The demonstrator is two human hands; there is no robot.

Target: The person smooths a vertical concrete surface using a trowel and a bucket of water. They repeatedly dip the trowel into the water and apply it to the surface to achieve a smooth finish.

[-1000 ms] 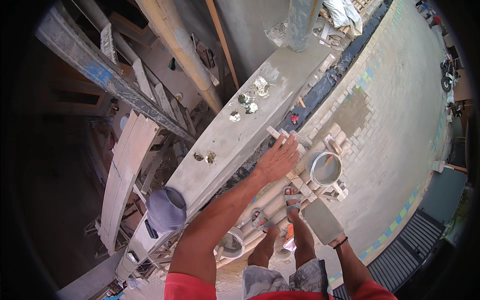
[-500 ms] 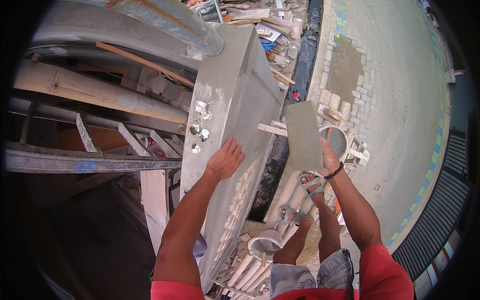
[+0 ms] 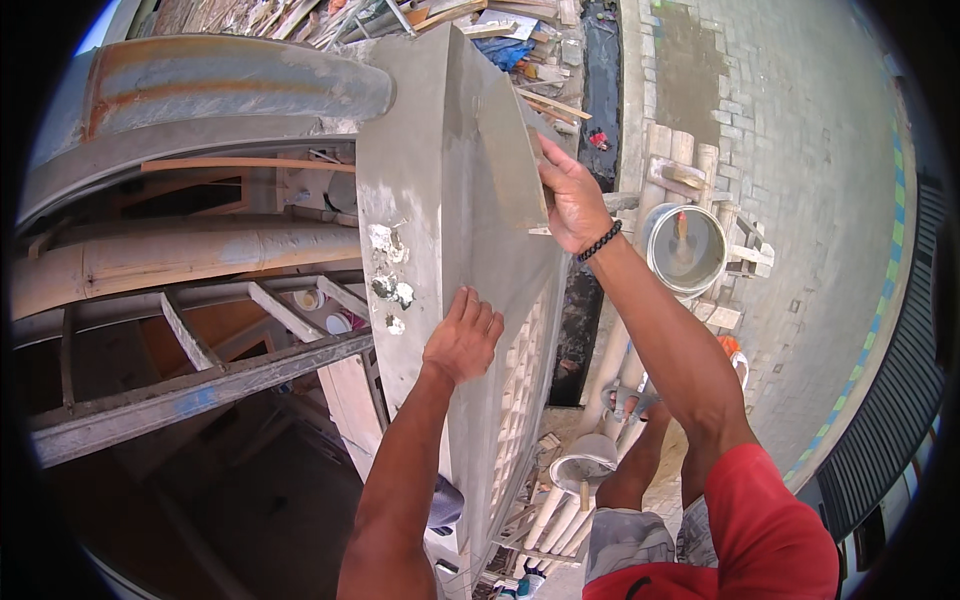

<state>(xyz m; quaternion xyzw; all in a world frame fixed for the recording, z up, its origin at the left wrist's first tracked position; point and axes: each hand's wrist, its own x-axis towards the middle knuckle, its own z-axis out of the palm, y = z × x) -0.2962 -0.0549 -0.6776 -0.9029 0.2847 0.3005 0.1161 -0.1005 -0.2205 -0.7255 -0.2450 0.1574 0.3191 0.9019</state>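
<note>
The right hand (image 3: 577, 198) grips a flat board (image 3: 512, 160), likely stiff and light, best held from behind. The empty left hand (image 3: 464, 337) touches the wall (image 3: 405, 190).

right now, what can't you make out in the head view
In the head view:
- Far side of the flat grey board in the right hand: turned away
- Left hand's palm: hidden by its own back
- Cap: partly behind the left forearm
- Ladder's left end: cut off by the dark rim
- Red scrap: too small to identify
</note>
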